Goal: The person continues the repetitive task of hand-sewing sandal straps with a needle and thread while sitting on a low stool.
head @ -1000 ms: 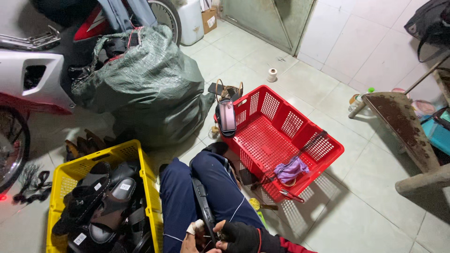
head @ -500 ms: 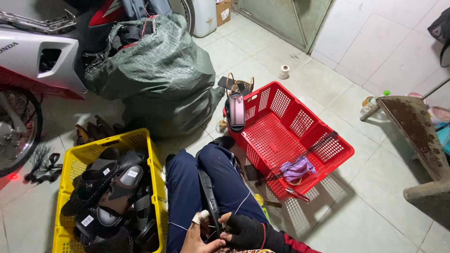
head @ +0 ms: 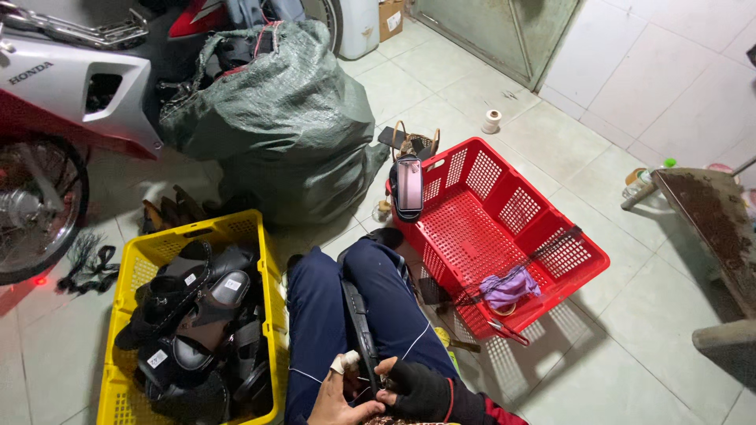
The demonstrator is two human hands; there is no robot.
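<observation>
A long black strap-like sandal piece (head: 360, 327) lies between my knees, over my dark blue trousers (head: 315, 307). My left hand (head: 342, 393), with white tape on one finger, pinches its near end at the bottom of the view. My right hand (head: 413, 387), in a black fingerless glove, grips the same end from the right. A thin thread runs from my hands across my right thigh. Both hands are partly cut off by the lower edge.
A yellow crate (head: 126, 386) of black sandals stands at my left. A red crate (head: 583, 260) at my right holds a purple cloth (head: 508, 285); a phone (head: 409, 185) leans on its rim. Behind are a green sack (head: 283, 118), a motorbike (head: 71, 86) and a thread spool (head: 491, 120).
The camera has tilted slightly, shifting the scene. My hands stay on the strap's near end, working it in small moves.
</observation>
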